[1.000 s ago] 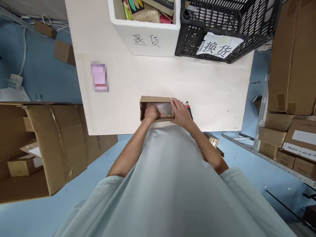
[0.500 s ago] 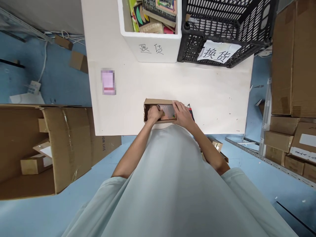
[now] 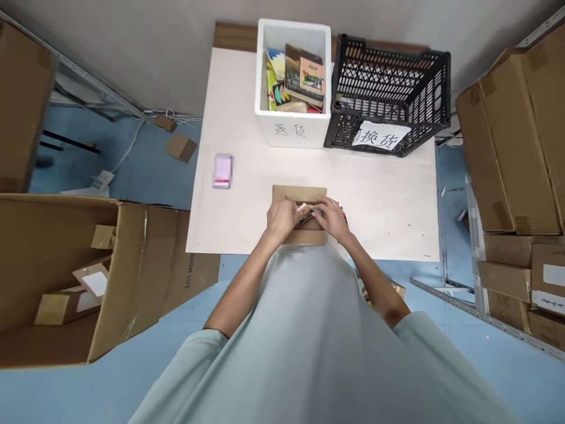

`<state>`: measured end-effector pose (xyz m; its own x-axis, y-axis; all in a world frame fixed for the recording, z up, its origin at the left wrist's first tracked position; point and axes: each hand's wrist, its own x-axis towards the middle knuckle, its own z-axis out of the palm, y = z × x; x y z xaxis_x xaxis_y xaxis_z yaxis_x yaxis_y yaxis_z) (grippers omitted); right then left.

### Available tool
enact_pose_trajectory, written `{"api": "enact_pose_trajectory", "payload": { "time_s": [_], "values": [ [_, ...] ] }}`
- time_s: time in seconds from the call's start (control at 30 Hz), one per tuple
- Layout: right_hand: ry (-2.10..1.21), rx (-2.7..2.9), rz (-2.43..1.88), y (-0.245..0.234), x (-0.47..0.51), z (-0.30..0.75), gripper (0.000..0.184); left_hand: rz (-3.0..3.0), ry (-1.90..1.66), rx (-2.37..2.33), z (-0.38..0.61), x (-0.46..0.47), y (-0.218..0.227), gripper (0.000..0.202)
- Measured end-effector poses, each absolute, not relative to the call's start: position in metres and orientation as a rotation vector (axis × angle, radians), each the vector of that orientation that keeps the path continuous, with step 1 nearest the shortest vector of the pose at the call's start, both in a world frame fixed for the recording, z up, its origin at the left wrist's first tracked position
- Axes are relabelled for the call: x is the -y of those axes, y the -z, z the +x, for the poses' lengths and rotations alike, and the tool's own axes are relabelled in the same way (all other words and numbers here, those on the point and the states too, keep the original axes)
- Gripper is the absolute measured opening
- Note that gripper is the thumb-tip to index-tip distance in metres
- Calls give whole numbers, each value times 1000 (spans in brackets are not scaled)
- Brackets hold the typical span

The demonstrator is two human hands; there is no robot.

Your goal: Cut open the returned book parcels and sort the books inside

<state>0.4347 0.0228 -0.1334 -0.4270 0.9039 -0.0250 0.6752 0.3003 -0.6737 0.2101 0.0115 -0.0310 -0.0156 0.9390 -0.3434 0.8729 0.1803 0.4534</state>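
Observation:
A small cardboard box (image 3: 301, 193) stands at the table's front edge, its flaps spread to the back and the front. Over its opening is a small flat item (image 3: 305, 213), tan with coloured bits along one edge; its kind is hard to make out. My left hand (image 3: 281, 219) pinches the item's left side, fingers curled. From the other side, my right hand (image 3: 332, 219) has thumb and fingers closed on its right end. Just past the right hand lies a red and black tool (image 3: 344, 217), mostly hidden.
On the white table (image 3: 379, 200) stand a white foam bin (image 3: 293, 131) of books and a black plastic crate (image 3: 391, 112) with a paper label. A blurred pink card-like thing (image 3: 223, 171) lies left. A large open carton (image 3: 132, 277) is at left, stacked cartons (image 3: 507, 277) at right.
My left hand has come up out of the box, and my right hand has left the box's rim for the item. The box's flaps are spread wider. The view has tilted up.

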Motion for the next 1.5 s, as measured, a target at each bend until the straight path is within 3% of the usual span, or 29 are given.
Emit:
{"api": "enact_pose_trajectory", "payload": {
  "time_s": [0.23,0.33,0.6,0.67,0.83,0.93,1.07,1.23,1.37,1.5],
  "values": [
    [-929,2183,-1485,118,-22,431,21,1799,-311,-1850,174,-15,-26,14],
    [-966,2059,-1436,102,-20,429,29,1746,-452,-1780,156,-23,-54,13],
    [-1229,1441,-1194,39,-4,411,42,1523,-712,-1422,132,-54,-116,46],
    [-1117,1375,-1221,19,3,411,39,1499,-732,-1409,131,-61,-129,47],
    [-480,1483,-1284,-22,21,409,38,1456,-809,-1486,139,-74,-153,31],
    [-314,1717,-1241,-25,25,402,40,1430,-812,-1509,149,-78,-159,25],
    [-268,1808,-1284,-16,19,396,28,1386,-803,-1547,157,-79,-156,22],
    [-337,1661,-1230,-33,14,400,29,1386,-970,-1416,158,-66,-141,50],
    [-631,1351,-1169,-61,13,400,28,1297,-1113,-1305,165,-43,-123,71],
    [-961,1193,-1147,-66,12,397,37,1154,-1168,-1200,177,-18,-108,69]
  ]
}}
